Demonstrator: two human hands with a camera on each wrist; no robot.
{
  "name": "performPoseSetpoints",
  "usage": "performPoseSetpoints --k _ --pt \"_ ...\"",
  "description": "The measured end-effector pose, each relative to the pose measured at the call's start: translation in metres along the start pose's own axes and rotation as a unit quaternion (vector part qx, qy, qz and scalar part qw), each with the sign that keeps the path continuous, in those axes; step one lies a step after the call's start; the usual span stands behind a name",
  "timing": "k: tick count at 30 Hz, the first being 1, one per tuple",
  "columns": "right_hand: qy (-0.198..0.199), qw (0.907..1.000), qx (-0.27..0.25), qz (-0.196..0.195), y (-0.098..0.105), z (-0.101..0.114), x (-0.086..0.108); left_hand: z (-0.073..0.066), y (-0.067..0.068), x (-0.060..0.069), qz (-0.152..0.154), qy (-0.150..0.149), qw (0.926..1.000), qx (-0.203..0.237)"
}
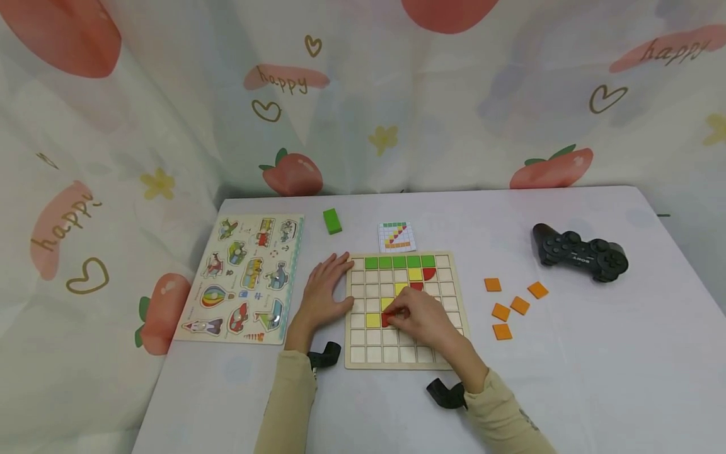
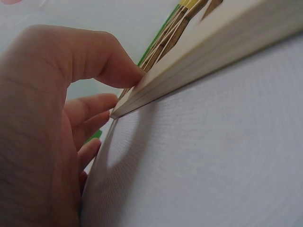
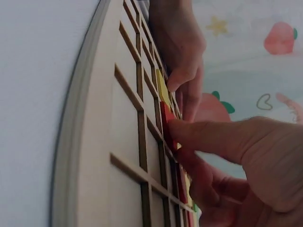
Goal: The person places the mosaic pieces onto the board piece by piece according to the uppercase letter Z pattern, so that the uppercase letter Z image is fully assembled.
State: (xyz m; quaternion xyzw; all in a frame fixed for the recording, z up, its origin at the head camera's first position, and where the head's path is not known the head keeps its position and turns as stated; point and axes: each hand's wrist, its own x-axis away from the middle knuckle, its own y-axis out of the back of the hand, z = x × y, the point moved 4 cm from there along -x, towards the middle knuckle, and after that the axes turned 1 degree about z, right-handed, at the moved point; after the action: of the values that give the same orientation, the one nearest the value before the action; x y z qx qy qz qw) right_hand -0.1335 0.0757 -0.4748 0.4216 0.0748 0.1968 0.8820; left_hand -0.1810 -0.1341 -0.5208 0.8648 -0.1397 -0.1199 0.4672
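My right hand (image 1: 424,316) pinches a red tile (image 3: 165,119) at a cell of the wooden grid board (image 1: 397,366). Part of that tile is hidden by the fingers in the head view. A yellow tile (image 1: 373,321) sits in the cell just to its left. More yellow and red pieces climb diagonally to the upper right, ending at a rounded red piece (image 1: 429,274). Green tiles (image 1: 399,262) line the top row. With fingers extended, my left hand (image 1: 322,295) rests along the board's left side, its thumb touching the frame in the left wrist view.
Several orange tiles (image 1: 501,312) lie right of the board, and a black game controller (image 1: 580,252) is farther right. Behind the board are a pattern card (image 1: 397,237) and a green block (image 1: 332,221). A picture puzzle board (image 1: 241,277) lies at left.
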Motion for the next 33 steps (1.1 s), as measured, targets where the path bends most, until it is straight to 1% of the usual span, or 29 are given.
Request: performPoseSetpoints --k 3,5,7,9,11,13,15,17,20,22,24,26,28,31,33 --pt "0.003 0.9994 0.033 -0.006 0.0 0.005 0.001 0.0 0.001 0.0 -0.003 -0.002 1.0 0.004" --pt "0.015 0.9985 0.052 -0.005 0.0 0.008 0.003 0.0 0.0 0.0 -0.002 -0.002 1.0 0.003" --pt "0.028 0.9977 0.061 -0.002 0.001 0.01 0.004 0.0 0.0 0.0 -0.002 -0.003 1.0 0.001" --pt "0.037 0.9976 0.059 0.008 0.002 0.011 0.004 0.0 0.001 0.0 -0.001 -0.002 1.0 -0.001" --pt "0.029 0.9984 0.044 0.019 0.006 0.007 0.004 -0.001 0.001 0.0 -0.004 -0.004 1.0 0.002" --pt "0.013 0.9992 0.029 0.024 0.014 0.001 0.004 -0.002 0.002 0.0 -0.008 -0.007 0.9999 0.007" --pt "-0.014 0.9997 0.016 0.012 0.028 -0.012 0.005 -0.003 0.003 0.001 -0.01 -0.009 0.9999 0.01" --pt "-0.044 0.9988 0.018 -0.013 0.047 -0.029 0.009 -0.004 0.003 0.001 -0.012 -0.012 0.9998 0.01" --pt "-0.096 0.9936 0.034 -0.05 0.077 -0.062 0.019 -0.003 0.003 0.0 -0.011 -0.012 0.9999 0.006" --pt "-0.121 0.99 0.033 -0.064 0.095 -0.084 0.028 -0.003 0.002 0.0 -0.009 -0.011 0.9999 0.005" --pt "-0.137 0.988 0.025 -0.067 0.109 -0.104 0.037 -0.004 0.002 0.0 -0.009 -0.011 0.9999 0.006" --pt "-0.143 0.9877 0.008 -0.062 0.116 -0.121 0.045 -0.004 0.002 -0.001 -0.01 -0.011 0.9999 0.006" --pt "-0.146 0.9878 -0.002 -0.055 0.119 -0.133 0.049 -0.004 0.002 0.0 -0.013 -0.01 0.9998 0.007" --pt "-0.145 0.9878 -0.005 -0.057 0.118 -0.142 0.051 -0.003 0.002 0.0 -0.016 -0.01 0.9998 0.006" --pt "-0.143 0.9875 -0.002 -0.065 0.117 -0.144 0.05 -0.003 0.002 0.0 -0.015 -0.01 0.9998 0.005"
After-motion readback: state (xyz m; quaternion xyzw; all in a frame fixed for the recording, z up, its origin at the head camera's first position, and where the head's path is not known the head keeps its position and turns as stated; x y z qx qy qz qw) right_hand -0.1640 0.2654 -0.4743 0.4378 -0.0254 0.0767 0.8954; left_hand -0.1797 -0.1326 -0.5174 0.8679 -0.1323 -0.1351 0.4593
